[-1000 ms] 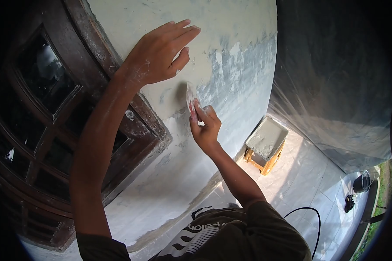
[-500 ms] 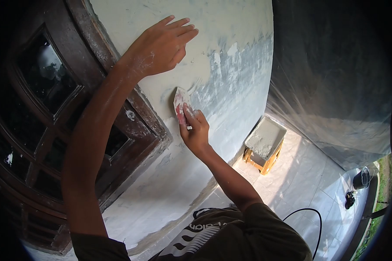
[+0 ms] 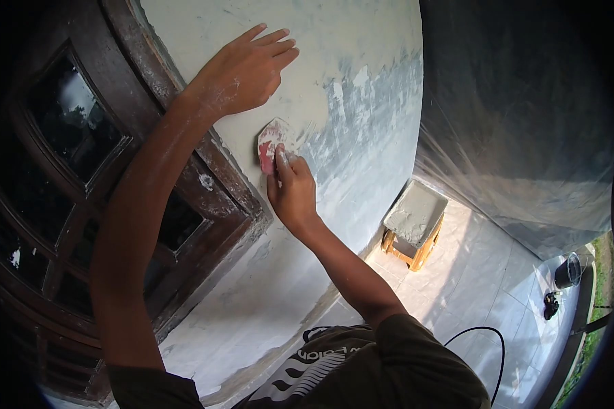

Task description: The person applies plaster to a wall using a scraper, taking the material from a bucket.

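Closest is the dark shirt (image 3: 416, 361), and past it two bare arms reach out. The right hand (image 3: 295, 194) has a snug grip, fingers and thumb curled on the bottom end of a flat red and white scraper (image 3: 268, 151). The left hand (image 3: 241, 78) has nothing in it, and its fingers are spread near the wall (image 3: 375, 129). I can't tell if it touches.

The scraper is up by the wall, near the left hand, with its pointy end away from the right hand. It looks light and thin. It is probably stiff, with maybe a little bend, and it should not break easily. The pale smears on it could make it slippery. The best place to hold it is the wide red end, low down, with the thumb flat, so the tip stays free.

Beside the wall is a brown door (image 3: 106, 75). Farther off, a tray (image 3: 435, 225) with pale paste (image 3: 419, 208) sits on a yellow stool (image 3: 421, 259). Farther still is a dark bucket (image 3: 566, 273).
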